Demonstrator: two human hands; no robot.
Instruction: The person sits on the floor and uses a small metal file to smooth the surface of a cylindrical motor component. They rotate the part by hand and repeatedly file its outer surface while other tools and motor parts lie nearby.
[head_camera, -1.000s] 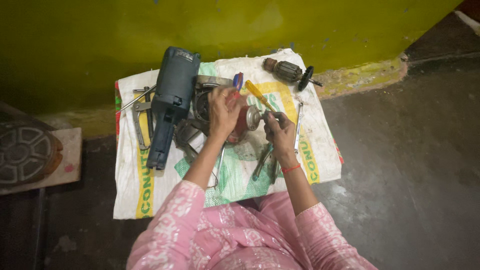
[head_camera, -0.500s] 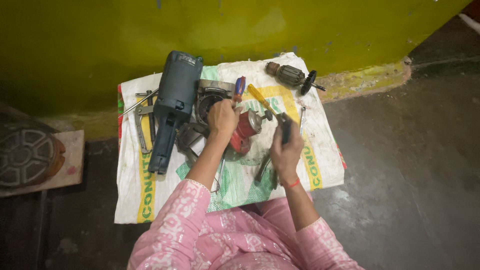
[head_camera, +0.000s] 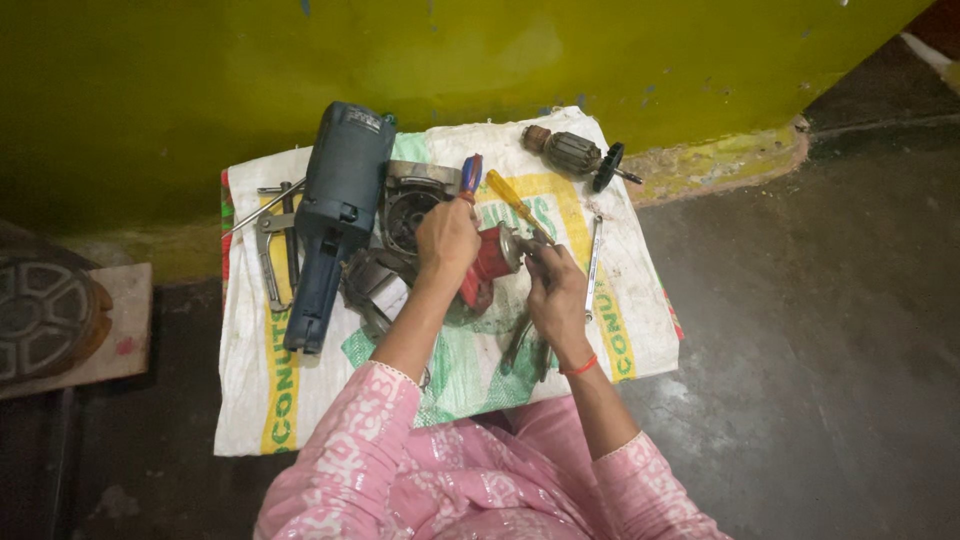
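My left hand (head_camera: 447, 240) grips a red motor part (head_camera: 486, 264) from above, in the middle of a white woven sack (head_camera: 260, 400) spread on the floor. My right hand (head_camera: 556, 292) is closed on the metal end of that same part, just to its right. A yellow-handled screwdriver (head_camera: 516, 201) lies right behind my right hand. A red-and-blue-handled screwdriver (head_camera: 470, 175) lies behind my left hand. A dark blue power-tool body (head_camera: 332, 220) lies to the left, beside an open grey gear housing (head_camera: 410, 212).
A motor armature with a black fan (head_camera: 580, 155) lies at the sack's far right corner. Pliers and spanners (head_camera: 270, 240) lie at the left edge, another spanner (head_camera: 594, 255) at the right. A yellow-green wall (head_camera: 480, 50) stands behind. A round metal disc (head_camera: 40, 315) rests at far left.
My right hand has shifted from the tools on the sack onto the metal end of the red part. My left hand stays on top of it. The camera has drifted slightly.
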